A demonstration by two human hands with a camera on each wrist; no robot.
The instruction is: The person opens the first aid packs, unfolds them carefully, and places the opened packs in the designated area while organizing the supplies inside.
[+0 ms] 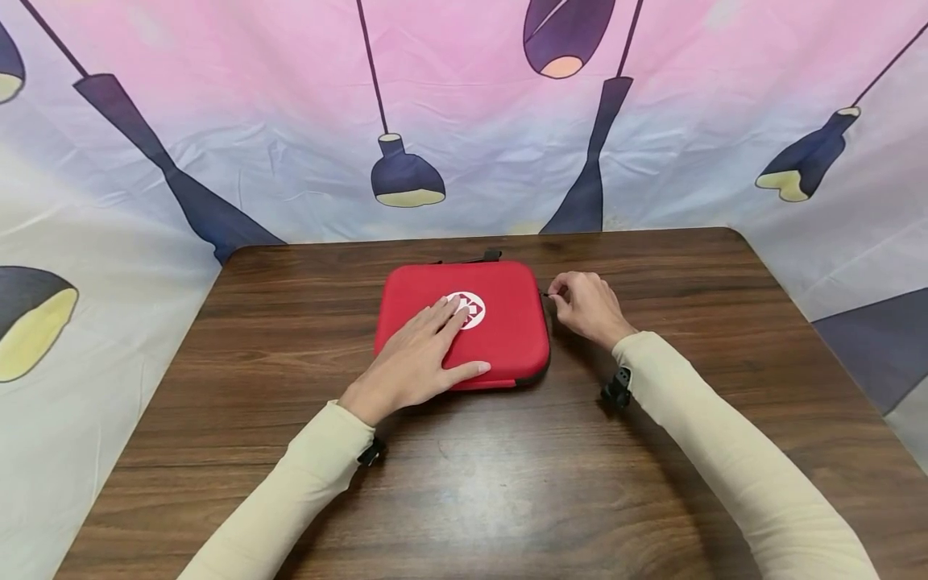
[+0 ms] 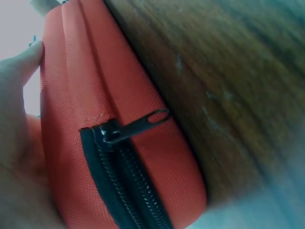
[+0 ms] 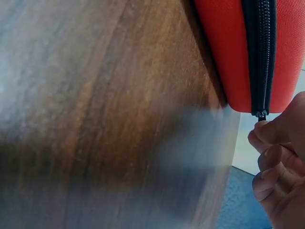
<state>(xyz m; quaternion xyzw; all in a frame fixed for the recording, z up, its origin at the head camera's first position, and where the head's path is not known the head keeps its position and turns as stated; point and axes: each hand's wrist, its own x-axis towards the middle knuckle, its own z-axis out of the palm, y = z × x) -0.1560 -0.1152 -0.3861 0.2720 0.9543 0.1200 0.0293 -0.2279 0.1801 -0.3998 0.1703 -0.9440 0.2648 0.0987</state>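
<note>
Two cream sleeves [image 1: 319, 451] are cut off by the head view's lower edge, as is the dark brown wood-grain table [image 1: 464, 499]. On it, the rounded rectangular red fabric case [image 1: 507, 342] is overlaid by the left hand [image 1: 416, 354], laid flat on the lid, and a round white emblem [image 1: 474, 312] is partly covered. Just beside the case's right side, a small black zipper pull [image 3: 261, 119] is pinched by the right hand [image 1: 590, 308] and mostly hidden there. A black strap [image 1: 491, 256] at the far edge can barely be made out; behind, a lamp-printed pastel cloth [image 1: 471, 89] is cropped.
</note>
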